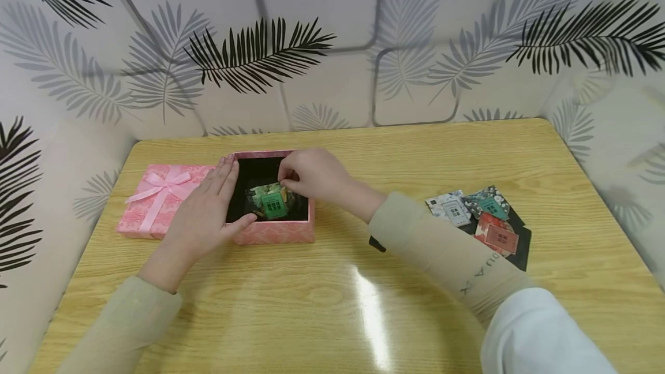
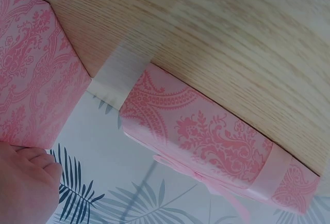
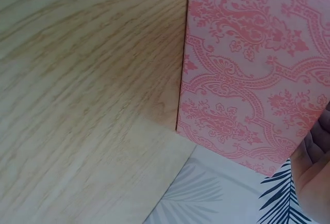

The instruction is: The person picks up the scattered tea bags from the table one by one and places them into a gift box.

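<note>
An open pink patterned box (image 1: 272,232) with a black inside stands on the wooden table (image 1: 332,305). In it lies a clear packet holding a green card (image 1: 272,203). My left hand (image 1: 232,191) lies flat along the box's left wall with straight fingers, its thumb at the front rim. My right hand (image 1: 284,181) reaches over the box, and its curled fingertips pinch the packet's upper edge. The left wrist view shows the box corner (image 2: 31,74) and part of my left hand (image 2: 23,182). The box wall (image 3: 247,74) fills the right wrist view.
The pink lid (image 1: 156,201) with a ribbon bow lies just left of the box, also seen as the lid (image 2: 206,136) from the left wrist. Several patterned card packets (image 1: 483,218) lie on the table's right side. Leaf-patterned walls enclose the table.
</note>
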The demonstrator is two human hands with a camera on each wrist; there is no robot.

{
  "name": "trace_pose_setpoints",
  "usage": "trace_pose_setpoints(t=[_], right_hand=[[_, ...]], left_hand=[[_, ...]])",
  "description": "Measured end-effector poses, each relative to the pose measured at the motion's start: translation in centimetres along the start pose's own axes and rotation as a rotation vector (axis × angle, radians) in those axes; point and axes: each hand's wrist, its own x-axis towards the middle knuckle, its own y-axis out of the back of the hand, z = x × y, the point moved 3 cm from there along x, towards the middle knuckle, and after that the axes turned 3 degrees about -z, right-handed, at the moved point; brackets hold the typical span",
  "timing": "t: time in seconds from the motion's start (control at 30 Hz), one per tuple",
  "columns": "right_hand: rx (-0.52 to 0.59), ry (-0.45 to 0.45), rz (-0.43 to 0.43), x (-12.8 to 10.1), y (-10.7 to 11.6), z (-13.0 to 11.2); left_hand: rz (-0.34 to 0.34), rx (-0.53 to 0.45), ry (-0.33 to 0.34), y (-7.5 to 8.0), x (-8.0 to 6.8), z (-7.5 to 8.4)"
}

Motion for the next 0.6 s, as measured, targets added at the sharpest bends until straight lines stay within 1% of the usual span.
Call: trace_pose_setpoints(t=[0.17, 0.3, 0.4, 0.47, 0.6], right_hand=[[-0.129, 0.042, -0.012, -0.17, -0.29, -0.34], [-0.170, 0.047, -0.015, -0.25, -0.41, -0.50], [-0.160, 0.048, -0.017, -0.24, -0.44, -0.46], [-0.132, 0.052, -0.013, -0.29, -0.39, -0.37], [-0.014, 0.056, 0.002, -0.58, -0.11, -0.01]], left_hand=[[0.000, -0.002, 0.000, 0.06, -0.08, 0.08], [0.009, -0.005, -0.004, 0.11, -0.09, 0.13], [0.015, -0.003, -0.006, 0.10, -0.08, 0.14], [0.015, 0.000, -0.006, 0.07, -0.06, 0.15], [0.008, 0.002, -0.002, -0.03, -0.06, 0.14]])
